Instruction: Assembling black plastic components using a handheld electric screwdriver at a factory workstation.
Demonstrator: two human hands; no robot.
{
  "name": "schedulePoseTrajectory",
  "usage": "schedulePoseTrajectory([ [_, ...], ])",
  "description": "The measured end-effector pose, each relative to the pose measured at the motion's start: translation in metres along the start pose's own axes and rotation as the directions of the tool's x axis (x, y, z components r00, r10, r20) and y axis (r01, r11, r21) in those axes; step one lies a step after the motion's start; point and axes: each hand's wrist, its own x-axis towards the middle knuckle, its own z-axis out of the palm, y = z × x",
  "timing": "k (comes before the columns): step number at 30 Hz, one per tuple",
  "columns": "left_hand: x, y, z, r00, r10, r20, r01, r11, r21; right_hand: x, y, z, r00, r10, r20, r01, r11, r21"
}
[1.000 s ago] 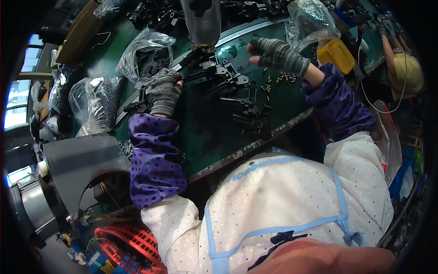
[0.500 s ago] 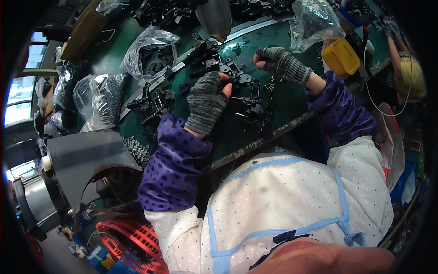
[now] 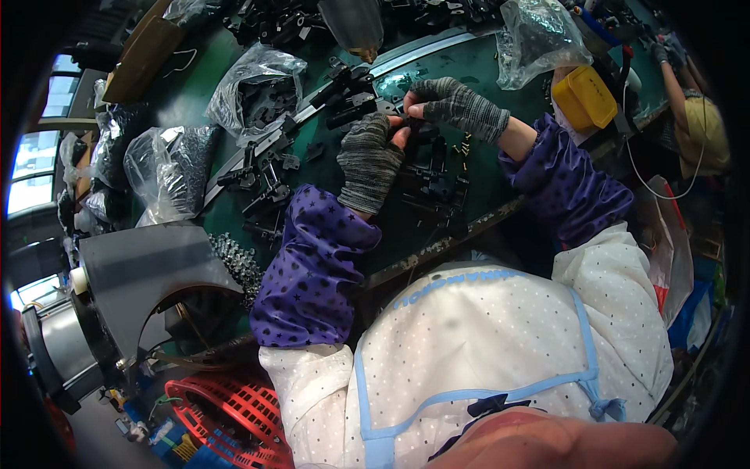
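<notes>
My left hand (image 3: 369, 166), in a grey striped fingerless glove, is closed with thumb and fingers around a small black part (image 3: 408, 123), mostly hidden by the fingertips. Directly beside it, my right hand (image 3: 459, 108), gloved alike, pinches at that part's upper end; whatever sits in its fingertips is too small to make out. Below the hands lie black hinge-like assemblies (image 3: 433, 181) on the green table. Small brass-coloured screws (image 3: 466, 147) are scattered under my right wrist. More black assemblies (image 3: 268, 187) lie left of my left hand.
A metal strip (image 3: 301, 117) crosses the table slantwise. Clear bags of parts (image 3: 262, 90) stand at the left; another clear bag (image 3: 539, 43) and a yellow container (image 3: 586, 98) at the right. A tool tip (image 3: 366, 53) hangs above the far side. Another person's arm (image 3: 676, 86) shows far right.
My right hand has moved left and my left hand slightly up and right, so their fingertips now meet at the black part. The hanging tool appears slightly further left and higher.
</notes>
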Motion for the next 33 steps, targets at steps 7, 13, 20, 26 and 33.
schedulePoseTrajectory([
  [7,-0.008,-0.007,-0.007,0.992,0.106,-0.069,-0.102,0.993,0.065,0.008,-0.014,0.008,0.994,0.055,0.093,-0.017,0.932,-0.362],
  [13,-0.009,0.004,-0.014,0.988,0.112,-0.111,-0.096,0.985,0.143,0.044,-0.069,-0.001,0.818,-0.575,0.023,0.559,0.784,-0.271],
  [20,0.001,-0.002,0.015,0.997,-0.024,-0.069,0.023,1.000,-0.002,0.062,-0.111,0.034,0.706,-0.658,-0.260,0.706,0.630,0.323],
  [26,-0.001,-0.005,0.015,0.997,-0.010,-0.075,0.006,0.999,-0.047,0.047,-0.043,0.004,0.805,-0.522,-0.282,0.589,0.646,0.485],
  [33,0.003,-0.002,0.022,0.993,0.055,-0.100,-0.057,0.998,-0.014,0.034,-0.030,-0.009,0.848,-0.500,-0.175,0.523,0.742,0.419],
])
